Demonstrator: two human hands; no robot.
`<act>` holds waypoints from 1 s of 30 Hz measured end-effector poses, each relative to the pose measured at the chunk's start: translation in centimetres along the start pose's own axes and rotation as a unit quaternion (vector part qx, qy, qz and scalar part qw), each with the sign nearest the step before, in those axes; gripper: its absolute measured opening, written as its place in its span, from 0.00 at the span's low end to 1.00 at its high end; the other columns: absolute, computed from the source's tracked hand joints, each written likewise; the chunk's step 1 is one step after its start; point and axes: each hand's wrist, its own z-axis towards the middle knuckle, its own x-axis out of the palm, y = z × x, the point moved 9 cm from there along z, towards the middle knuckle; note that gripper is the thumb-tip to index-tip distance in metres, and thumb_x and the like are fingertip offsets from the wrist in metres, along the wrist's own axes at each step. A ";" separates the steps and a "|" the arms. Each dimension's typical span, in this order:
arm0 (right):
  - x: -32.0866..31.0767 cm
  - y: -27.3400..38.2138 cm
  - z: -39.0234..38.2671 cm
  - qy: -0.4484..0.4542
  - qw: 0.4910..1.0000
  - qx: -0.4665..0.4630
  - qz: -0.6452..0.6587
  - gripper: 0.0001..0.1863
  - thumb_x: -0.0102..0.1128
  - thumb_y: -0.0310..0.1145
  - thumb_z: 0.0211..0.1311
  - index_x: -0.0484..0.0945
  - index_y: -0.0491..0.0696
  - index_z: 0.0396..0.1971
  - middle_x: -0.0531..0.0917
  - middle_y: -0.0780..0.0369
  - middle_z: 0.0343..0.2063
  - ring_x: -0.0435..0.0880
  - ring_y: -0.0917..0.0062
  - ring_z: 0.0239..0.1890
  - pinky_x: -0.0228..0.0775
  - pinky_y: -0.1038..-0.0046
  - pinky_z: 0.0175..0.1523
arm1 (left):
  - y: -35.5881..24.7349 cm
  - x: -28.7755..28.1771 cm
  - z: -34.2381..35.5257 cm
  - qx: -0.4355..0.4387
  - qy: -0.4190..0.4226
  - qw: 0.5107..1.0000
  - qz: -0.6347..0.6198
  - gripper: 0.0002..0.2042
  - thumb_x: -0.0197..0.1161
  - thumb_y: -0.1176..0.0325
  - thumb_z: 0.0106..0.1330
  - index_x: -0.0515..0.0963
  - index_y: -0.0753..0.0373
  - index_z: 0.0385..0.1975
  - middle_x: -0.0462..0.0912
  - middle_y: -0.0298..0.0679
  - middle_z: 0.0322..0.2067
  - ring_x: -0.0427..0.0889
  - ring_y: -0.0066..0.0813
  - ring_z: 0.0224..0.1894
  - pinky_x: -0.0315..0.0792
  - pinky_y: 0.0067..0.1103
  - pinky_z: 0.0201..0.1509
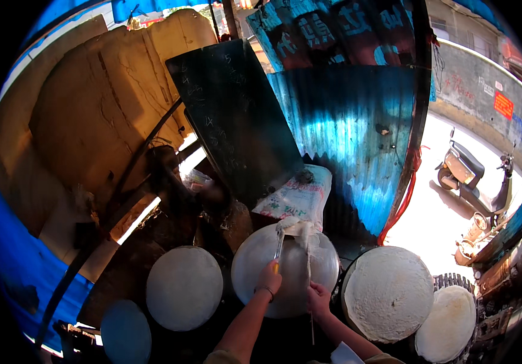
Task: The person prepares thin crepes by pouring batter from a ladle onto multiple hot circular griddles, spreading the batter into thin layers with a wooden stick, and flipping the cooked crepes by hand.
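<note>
A large round metal griddle [246, 267] lies in front of me. Over it, my left hand [269, 280] is closed around a slim, pale utensil [279, 246] with a bit of yellow at its grip; its far end meets white batter, so its exact kind is unclear. My right hand [318, 300] grips a thin stick [308, 270] whose upper part is thickly coated in white. The two tools point away from me, side by side, toward a whitish, batter-smeared mass [297, 227] at the griddle's far edge.
Round pale flatbreads lie left [184, 288], right [388, 294] and far right [446, 324]; a shaded disc [125, 332] sits far left. Behind the griddle are a printed sack [297, 197], a leaning blackboard [233, 115] and blue corrugated sheeting [358, 133]. A scooter [476, 173] stands outside.
</note>
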 end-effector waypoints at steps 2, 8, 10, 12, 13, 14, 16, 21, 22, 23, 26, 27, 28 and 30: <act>3.1 -0.8 -0.2 0.066 0.996 -0.001 -0.060 0.11 0.53 0.33 0.58 0.75 0.47 0.39 0.66 0.70 0.11 0.60 0.86 0.06 0.51 0.82 0.09 | 2.7 -1.7 0.2 -0.014 -0.016 1.000 -0.002 0.24 0.52 0.75 0.51 0.69 0.55 0.52 0.76 0.51 0.42 0.75 0.45 0.44 0.69 0.30 0.46; 1.5 0.7 4.0 0.036 0.981 -0.091 -0.170 0.13 0.58 0.32 0.54 0.77 0.44 0.39 0.70 0.70 0.12 0.64 0.87 0.08 0.53 0.83 0.12 | 2.2 -3.6 -2.3 -0.087 -0.016 0.992 -0.088 0.23 0.50 0.76 0.52 0.67 0.58 0.51 0.76 0.44 0.27 0.73 0.31 0.15 0.67 0.25 0.17; 2.9 0.3 4.1 0.099 0.972 -0.032 -0.212 0.13 0.59 0.31 0.53 0.77 0.44 0.39 0.71 0.70 0.12 0.64 0.88 0.08 0.53 0.84 0.12 | 4.2 -4.1 -2.8 -0.111 -0.013 0.980 -0.162 0.24 0.50 0.77 0.52 0.65 0.56 0.53 0.74 0.42 0.23 0.71 0.28 0.13 0.65 0.23 0.15; 3.5 5.2 2.2 0.127 0.969 0.066 -0.202 0.14 0.59 0.32 0.53 0.77 0.43 0.40 0.71 0.70 0.12 0.64 0.88 0.08 0.53 0.84 0.12 | 6.6 -5.8 -3.9 -0.145 -0.013 0.966 -0.214 0.26 0.51 0.78 0.52 0.63 0.55 0.55 0.71 0.39 0.20 0.69 0.26 0.12 0.64 0.21 0.13; 3.4 7.0 2.7 0.138 0.972 0.025 -0.187 0.13 0.59 0.33 0.53 0.77 0.45 0.39 0.70 0.70 0.11 0.64 0.87 0.08 0.53 0.83 0.11 | 7.2 -6.4 -5.3 -0.160 -0.018 0.956 -0.244 0.27 0.51 0.78 0.52 0.62 0.55 0.56 0.70 0.38 0.19 0.68 0.24 0.12 0.64 0.21 0.13; 2.9 6.0 3.4 0.117 0.968 0.033 -0.221 0.13 0.59 0.33 0.53 0.78 0.46 0.39 0.71 0.69 0.12 0.64 0.87 0.09 0.53 0.83 0.12 | 7.3 -6.3 -6.5 -0.172 -0.019 0.943 -0.283 0.28 0.52 0.79 0.52 0.60 0.55 0.57 0.69 0.37 0.18 0.67 0.23 0.12 0.64 0.20 0.13; 2.1 5.6 4.3 0.110 0.949 0.014 -0.296 0.13 0.60 0.33 0.52 0.78 0.47 0.38 0.72 0.69 0.13 0.65 0.87 0.10 0.54 0.83 0.12 | 6.9 -5.1 -7.7 -0.170 -0.005 0.938 -0.304 0.29 0.52 0.79 0.52 0.59 0.56 0.57 0.69 0.36 0.18 0.67 0.22 0.12 0.64 0.18 0.13; 1.9 6.4 5.0 0.248 0.894 0.101 -0.359 0.16 0.63 0.36 0.47 0.80 0.47 0.38 0.78 0.64 0.17 0.72 0.86 0.16 0.63 0.81 0.17 | 8.9 -5.5 -13.4 -0.220 -0.017 0.918 -0.328 0.29 0.52 0.80 0.53 0.57 0.59 0.58 0.69 0.36 0.20 0.67 0.19 0.14 0.63 0.16 0.14; 1.6 8.1 7.3 0.232 0.896 0.001 -0.378 0.17 0.63 0.36 0.47 0.80 0.47 0.38 0.74 0.67 0.14 0.69 0.86 0.12 0.61 0.81 0.14 | 9.4 -6.2 -15.3 -0.230 -0.027 0.918 -0.322 0.29 0.52 0.80 0.53 0.57 0.59 0.58 0.69 0.36 0.22 0.66 0.18 0.14 0.63 0.15 0.15; 1.1 8.8 8.6 0.175 0.923 0.010 -0.342 0.16 0.64 0.36 0.46 0.79 0.48 0.38 0.70 0.69 0.12 0.65 0.86 0.10 0.55 0.82 0.13 | 9.2 -6.4 -16.7 -0.238 -0.040 0.913 -0.328 0.29 0.52 0.80 0.54 0.56 0.59 0.58 0.70 0.36 0.23 0.66 0.17 0.15 0.63 0.14 0.15; 1.2 7.7 7.4 0.173 0.920 0.123 -0.329 0.15 0.64 0.35 0.46 0.80 0.47 0.36 0.70 0.69 0.12 0.66 0.87 0.12 0.54 0.83 0.14 | 4.9 -6.2 -18.7 -0.199 -0.065 0.919 -0.335 0.16 0.50 0.73 0.63 0.65 0.64 0.51 0.66 0.29 0.17 0.64 0.14 0.12 0.63 0.13 0.13; 3.0 7.1 5.7 0.214 0.905 0.158 -0.332 0.15 0.64 0.34 0.46 0.80 0.47 0.36 0.70 0.69 0.12 0.65 0.87 0.12 0.54 0.83 0.14 | 4.5 -7.1 -19.7 -0.188 -0.098 0.918 -0.335 0.16 0.51 0.74 0.62 0.65 0.63 0.51 0.67 0.29 0.18 0.65 0.14 0.13 0.63 0.12 0.13; 4.3 6.6 4.7 0.254 0.888 0.191 -0.333 0.14 0.64 0.34 0.46 0.79 0.47 0.36 0.70 0.70 0.12 0.65 0.87 0.12 0.53 0.83 0.14 | 4.3 -7.5 -20.6 -0.176 -0.130 0.917 -0.334 0.17 0.53 0.74 0.61 0.65 0.62 0.51 0.69 0.30 0.19 0.65 0.15 0.13 0.62 0.12 0.13; 3.2 6.6 8.3 0.301 0.886 0.115 -0.335 0.12 0.64 0.34 0.46 0.80 0.47 0.33 0.70 0.71 0.13 0.65 0.87 0.12 0.53 0.83 0.15 | 4.9 -8.8 -22.1 -0.149 -0.156 0.922 -0.321 0.17 0.53 0.75 0.61 0.66 0.61 0.51 0.69 0.30 0.21 0.65 0.15 0.14 0.62 0.11 0.13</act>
